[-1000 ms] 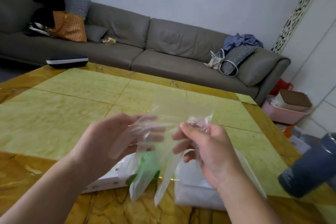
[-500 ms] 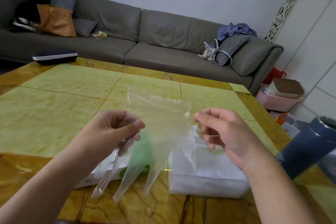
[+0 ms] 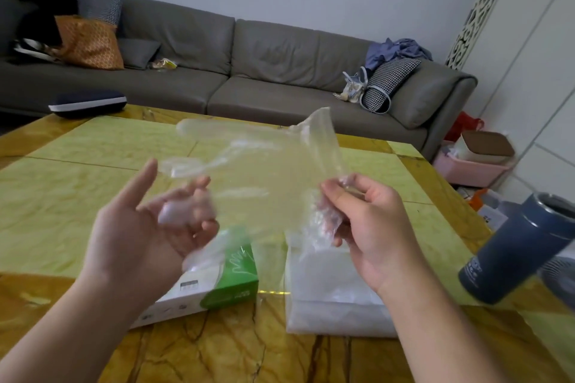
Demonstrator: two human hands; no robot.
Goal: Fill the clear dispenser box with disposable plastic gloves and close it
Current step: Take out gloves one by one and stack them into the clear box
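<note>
Above the yellow marble table (image 3: 93,171), the right hand (image 3: 370,227) pinched a clear glove (image 3: 267,177) while the left hand (image 3: 146,227) lay slack-fingered, over a green-and-white carton (image 3: 224,286), the clear box (image 3: 329,295) and a blue flask (image 3: 516,252), a grey sofa (image 3: 280,71) behind.

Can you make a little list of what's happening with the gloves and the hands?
glove: clear, spread out in the air above the table
right hand: pinches the glove's cuff
left hand: open, fingers under the glove
green box: on the table, below the left hand
clear box: on the table, beside the green box
</note>
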